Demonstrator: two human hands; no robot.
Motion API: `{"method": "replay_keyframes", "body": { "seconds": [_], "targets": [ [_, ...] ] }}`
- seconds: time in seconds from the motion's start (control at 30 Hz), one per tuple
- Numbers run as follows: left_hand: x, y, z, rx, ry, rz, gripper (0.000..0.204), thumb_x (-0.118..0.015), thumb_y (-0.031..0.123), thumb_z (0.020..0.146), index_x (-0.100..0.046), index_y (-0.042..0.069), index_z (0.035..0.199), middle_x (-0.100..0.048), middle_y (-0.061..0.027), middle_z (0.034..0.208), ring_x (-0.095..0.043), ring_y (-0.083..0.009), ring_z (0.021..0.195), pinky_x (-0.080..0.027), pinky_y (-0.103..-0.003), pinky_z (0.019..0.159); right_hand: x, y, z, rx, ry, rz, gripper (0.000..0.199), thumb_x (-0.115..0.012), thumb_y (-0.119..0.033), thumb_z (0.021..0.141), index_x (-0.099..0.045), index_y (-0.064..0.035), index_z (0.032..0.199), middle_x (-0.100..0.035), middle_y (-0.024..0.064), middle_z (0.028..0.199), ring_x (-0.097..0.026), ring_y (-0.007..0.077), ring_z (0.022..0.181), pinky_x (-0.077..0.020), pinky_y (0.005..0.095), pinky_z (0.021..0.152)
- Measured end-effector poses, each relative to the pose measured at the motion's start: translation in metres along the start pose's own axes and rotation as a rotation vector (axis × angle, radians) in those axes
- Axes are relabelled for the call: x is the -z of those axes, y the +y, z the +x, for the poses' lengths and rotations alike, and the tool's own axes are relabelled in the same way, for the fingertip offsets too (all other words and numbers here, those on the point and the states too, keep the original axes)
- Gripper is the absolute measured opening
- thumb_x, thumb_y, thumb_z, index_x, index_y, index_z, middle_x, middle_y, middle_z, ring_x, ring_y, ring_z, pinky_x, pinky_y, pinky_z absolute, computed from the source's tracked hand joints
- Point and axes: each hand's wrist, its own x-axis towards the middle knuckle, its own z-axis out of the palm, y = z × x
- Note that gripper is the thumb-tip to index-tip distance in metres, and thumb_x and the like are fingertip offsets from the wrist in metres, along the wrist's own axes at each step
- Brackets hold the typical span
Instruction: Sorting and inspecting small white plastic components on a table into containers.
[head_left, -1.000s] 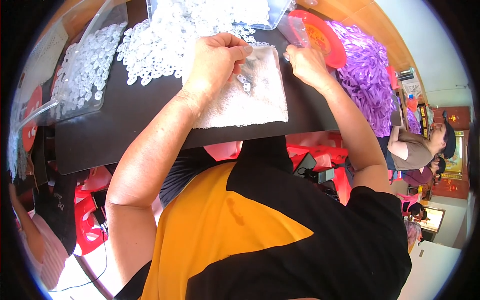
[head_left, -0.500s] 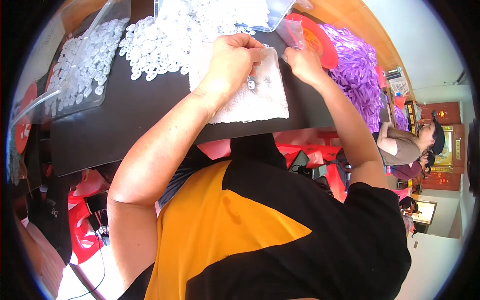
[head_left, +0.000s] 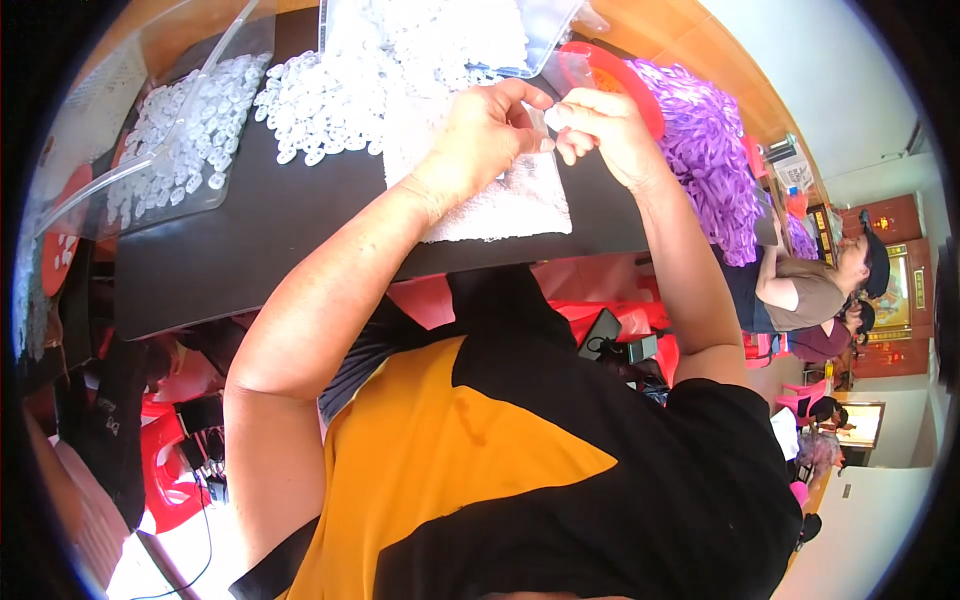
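Over a white cloth (head_left: 500, 215) on the dark table, my two hands meet. My right hand (head_left: 612, 130) pinches a small white plastic piece (head_left: 553, 118) between thumb and fingertips, its other fingers curled. Right beside the piece, my left hand (head_left: 485, 135) has thumb and forefinger curved and spread apart, with nothing visible gripped between them. Whether its fingertips touch the piece I cannot make out. Past the cloth lies a heap of white oval plastic pieces (head_left: 330, 105), partly hidden by my left hand.
A clear bin (head_left: 225, 150) with more white pieces stands at the left. A clear tub (head_left: 550, 40) is at the back. To the right are a red plate (head_left: 645, 95) and a pile of purple strips (head_left: 705, 150). Another person (head_left: 815, 285) sits farther right.
My right hand has come left from beside the red plate to my left hand, and a white piece now shows in its fingers. My left hand's pinch has loosened.
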Motion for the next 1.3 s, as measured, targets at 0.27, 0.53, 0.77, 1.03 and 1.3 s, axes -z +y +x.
{"method": "replay_keyframes", "body": {
  "seconds": [0.27,0.53,0.77,1.03,1.3],
  "targets": [
    [-0.006,0.004,-0.006,-0.17,-0.073,0.097,0.022,-0.07,0.001,0.083,-0.063,0.003,0.104,-0.067,-0.0031,0.087,-0.063,-0.0091,0.084,-0.051,-0.025,0.077,-0.007,-0.003,-0.023,0.069,0.019,-0.019,0.017,-0.061,-0.015,0.092,-0.065,0.0007,0.085,-0.05,0.0001,0.062,-0.05,0.0094,0.055,-0.0378,0.0229,0.053],
    [-0.012,0.009,-0.014,-0.226,-0.08,0.154,0.018,-0.068,0.0,0.084,-0.062,0.004,0.101,-0.067,-0.0027,0.088,-0.063,-0.0097,0.085,-0.051,-0.026,0.08,-0.009,-0.005,-0.044,0.129,0.04,-0.029,0.018,-0.061,-0.016,0.092,-0.066,0.0009,0.087,-0.053,0.0002,0.064,-0.052,0.009,0.057,-0.0371,0.0219,0.056],
    [-0.013,0.002,-0.012,-0.278,-0.085,0.178,0.017,-0.067,0.001,0.086,-0.062,0.004,0.102,-0.067,-0.0038,0.089,-0.064,-0.0099,0.086,-0.052,-0.026,0.079,-0.009,-0.003,-0.041,0.118,0.018,-0.028,0.018,-0.063,-0.016,0.091,-0.066,0.001,0.087,-0.053,-0.0006,0.064,-0.052,0.0084,0.058,-0.0372,0.0218,0.056],
    [-0.005,-0.006,-0.005,-0.345,0.024,0.322,0.019,-0.071,0.007,0.085,-0.061,0.003,0.101,-0.069,-0.0061,0.086,-0.066,-0.0107,0.081,-0.053,-0.025,0.075,-0.012,0.002,-0.009,0.103,-0.097,0.095,0.019,-0.062,-0.017,0.091,-0.064,0.0001,0.084,-0.054,0.0001,0.066,-0.052,0.0083,0.056,-0.0398,0.0214,0.054],
    [-0.001,-0.008,0.004,-0.266,0.157,0.185,0.014,-0.067,0.003,0.081,-0.062,0.001,0.094,-0.063,-0.0103,0.073,-0.065,-0.019,0.067,-0.052,-0.032,0.063,-0.022,0.031,0.02,0.007,0.023,0.394,0.016,-0.058,-0.014,0.093,-0.062,0.0008,0.088,-0.055,0.0019,0.07,-0.049,0.0085,0.057,-0.0426,0.0229,0.055]
  ]
}}
